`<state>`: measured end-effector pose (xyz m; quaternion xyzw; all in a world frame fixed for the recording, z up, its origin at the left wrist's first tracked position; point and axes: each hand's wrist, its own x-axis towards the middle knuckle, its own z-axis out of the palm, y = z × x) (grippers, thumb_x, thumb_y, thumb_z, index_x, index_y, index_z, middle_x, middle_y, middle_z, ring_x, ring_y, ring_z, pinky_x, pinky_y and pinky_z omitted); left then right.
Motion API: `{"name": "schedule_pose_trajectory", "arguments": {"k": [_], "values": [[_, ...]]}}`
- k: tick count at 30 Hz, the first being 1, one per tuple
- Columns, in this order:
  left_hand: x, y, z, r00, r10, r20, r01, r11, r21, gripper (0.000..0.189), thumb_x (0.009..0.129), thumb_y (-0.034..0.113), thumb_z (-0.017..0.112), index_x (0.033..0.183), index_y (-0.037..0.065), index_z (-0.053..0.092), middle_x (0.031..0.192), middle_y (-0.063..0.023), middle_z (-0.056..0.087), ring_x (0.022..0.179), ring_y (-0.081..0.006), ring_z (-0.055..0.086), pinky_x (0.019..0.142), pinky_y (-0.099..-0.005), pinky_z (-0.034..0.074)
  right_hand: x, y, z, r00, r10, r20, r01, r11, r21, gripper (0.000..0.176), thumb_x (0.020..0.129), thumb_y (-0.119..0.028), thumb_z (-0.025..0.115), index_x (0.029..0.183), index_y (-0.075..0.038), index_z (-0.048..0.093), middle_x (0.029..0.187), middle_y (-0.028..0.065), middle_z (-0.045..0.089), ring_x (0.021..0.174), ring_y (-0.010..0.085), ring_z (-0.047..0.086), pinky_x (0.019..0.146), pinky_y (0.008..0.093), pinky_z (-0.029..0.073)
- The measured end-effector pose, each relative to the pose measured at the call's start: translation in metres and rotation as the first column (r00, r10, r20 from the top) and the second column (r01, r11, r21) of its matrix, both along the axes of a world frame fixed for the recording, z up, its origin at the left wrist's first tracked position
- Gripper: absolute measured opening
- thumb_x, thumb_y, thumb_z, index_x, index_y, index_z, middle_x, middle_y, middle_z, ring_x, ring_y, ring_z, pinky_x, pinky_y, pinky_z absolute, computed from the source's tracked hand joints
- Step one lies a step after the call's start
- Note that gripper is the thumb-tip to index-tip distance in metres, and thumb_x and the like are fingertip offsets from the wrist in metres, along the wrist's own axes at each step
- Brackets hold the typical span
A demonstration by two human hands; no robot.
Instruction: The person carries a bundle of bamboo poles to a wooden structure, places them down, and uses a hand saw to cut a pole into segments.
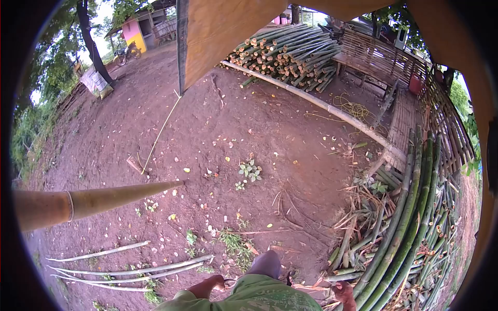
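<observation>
At the lower edge, my left hand point(211, 284) is beside my thigh, its fingers curled around something small and dark that I cannot make out. My right hand point(344, 294) is low on the right, close to the cut bamboo pieces point(342, 277). Its fingers look curled, but what they hold, if anything, is hidden. Just right of that hand, long green bamboo poles point(412, 212) lie side by side, running away from me over a heap of shorter cut bamboo point(436, 243).
A thick bamboo post point(119, 203) juts in from the left. Thin pale poles point(129, 271) lie at lower left. A long pole point(311, 99) crosses the ground before a large bamboo stack point(290, 54). A slatted bench point(365, 62) and coiled yellow rope point(353, 109) stand beyond; orange tarp point(228, 31) hangs overhead.
</observation>
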<state>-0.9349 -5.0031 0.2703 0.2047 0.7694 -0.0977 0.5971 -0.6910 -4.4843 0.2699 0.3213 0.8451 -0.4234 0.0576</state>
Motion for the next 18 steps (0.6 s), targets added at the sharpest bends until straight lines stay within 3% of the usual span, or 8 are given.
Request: {"name": "schedule_pose_trajectory", "arguments": {"k": [3, 5, 7, 10, 13, 14, 15, 18], "values": [[-0.030, 0.014, -0.054, 0.997, -0.065, 0.045, 0.064, 0.998, 0.026, 0.039, 0.076, 0.042, 0.069, 0.096, 0.009, 0.070, 0.088, -0.0149, 0.068, 0.078, -0.0277, 0.064, 0.073, -0.0392, 0.051, -0.049, 0.035, 0.047, 0.969, -0.188, -0.161, 0.213, 0.966, 0.149, 0.033, 0.072, -0.019, 0.071, 0.098, 0.000, 0.065, 0.083, 0.0142, 0.067, 0.080, 0.0272, 0.067, 0.072, 0.0360, 0.052], [-0.057, 0.038, -0.075, 0.984, -0.167, 0.066, 0.166, 0.986, 0.019, 0.038, 0.076, 0.041, 0.069, 0.098, 0.009, 0.070, 0.091, -0.0153, 0.068, 0.079, -0.0281, 0.063, 0.074, -0.0398, 0.051, -0.065, 0.069, 0.054, 0.939, -0.101, -0.328, 0.243, 0.870, 0.428, 0.035, 0.075, -0.018, 0.069, 0.104, 0.000, 0.062, 0.097, 0.0204, 0.063, 0.090, 0.0355, 0.063, 0.079, 0.0414, 0.049], [-0.094, 0.076, -0.028, 0.997, -0.065, -0.037, 0.067, 0.997, 0.039, 0.039, 0.077, 0.037, 0.069, 0.105, 0.010, 0.069, 0.095, -0.0157, 0.068, 0.081, -0.0273, 0.063, 0.074, -0.0399, 0.051, -0.076, 0.102, 0.047, 0.883, -0.129, -0.452, 0.374, 0.773, 0.512, 0.038, 0.075, -0.018, 0.068, 0.106, 0.001, 0.059, 0.095, 0.0211, 0.061, 0.091, 0.0400, 0.059, 0.081, 0.0454, 0.047], [-0.163, 0.103, -0.054, 0.999, 0.023, 0.041, -0.025, 0.998, 0.049, 0.037, 0.073, 0.034, 0.073, 0.099, 0.007, 0.071, 0.090, -0.0157, 0.069, 0.082, -0.0272, 0.066, 0.073, -0.0390, 0.052, -0.100, 0.125, 0.079, 0.878, -0.331, -0.346, 0.474, 0.704, 0.529, 0.047, 0.071, -0.012, 0.068, 0.114, 0.003, 0.056, 0.107, 0.0239, 0.058, 0.101, 0.0423, 0.055, 0.088, 0.0471, 0.044], [-0.237, 0.133, -0.039, 0.991, 0.129, 0.041, -0.133, 0.985, 0.111, 0.035, 0.075, 0.032, 0.074, 0.096, 0.003, 0.070, 0.077, -0.0120, 0.068, 0.062, -0.0217, 0.065, 0.056, -0.0365, 0.055, -0.123, 0.135, 0.091, 0.833, -0.505, -0.226, 0.533, 0.622, 0.574, 0.049, 0.073, -0.013, 0.067, 0.117, 0.003, 0.055, 0.113, 0.0232, 0.056, 0.106, 0.0407, 0.053, 0.095, 0.0454, 0.042], [-0.257, 0.142, -0.036, 0.990, 0.142, -0.012, -0.141, 0.987, 0.072, 0.038, 0.074, 0.032, 0.076, 0.096, 0.001, 0.069, 0.075, -0.0121, 0.068, 0.058, -0.0206, 0.064, 0.052, -0.0352, 0.054, -0.135, 0.132, 0.099, 0.861, -0.444, -0.248, 0.491, 0.601, 0.631, 0.050, 0.072, -0.012, 0.068, 0.118, 0.003, 0.055, 0.112, 0.0227, 0.057, 0.106, 0.0401, 0.053, 0.094, 0.0449, 0.043], [-0.281, 0.155, -0.035, 0.987, 0.142, -0.071, -0.139, 0.989, 0.044, 0.041, 0.074, 0.033, 0.077, 0.095, -0.001, 0.069, 0.072, -0.0123, 0.068, 0.055, -0.0194, 0.063, 0.048, -0.0339, 0.054, -0.143, 0.131, 0.106, 0.779, -0.586, -0.224, 0.612, 0.629, 0.480, 0.052, 0.072, -0.013, 0.069, 0.119, 0.002, 0.054, 0.112, 0.0221, 0.056, 0.106, 0.0394, 0.053, 0.093, 0.0440, 0.044], [-0.353, 0.176, -0.035, 0.980, 0.135, -0.146, -0.116, 0.985, 0.131, 0.042, 0.073, 0.030, 0.080, 0.089, -0.006, 0.067, 0.065, -0.0118, 0.064, 0.053, -0.0180, 0.061, 0.045, -0.0319, 0.052, -0.161, 0.131, 0.106, 0.715, -0.674, -0.185, 0.636, 0.519, 0.572, 0.055, 0.069, -0.013, 0.072, 0.120, -0.002, 0.054, 0.116, 0.0194, 0.054, 0.108, 0.0376, 0.051, 0.095, 0.0440, 0.042]]}}
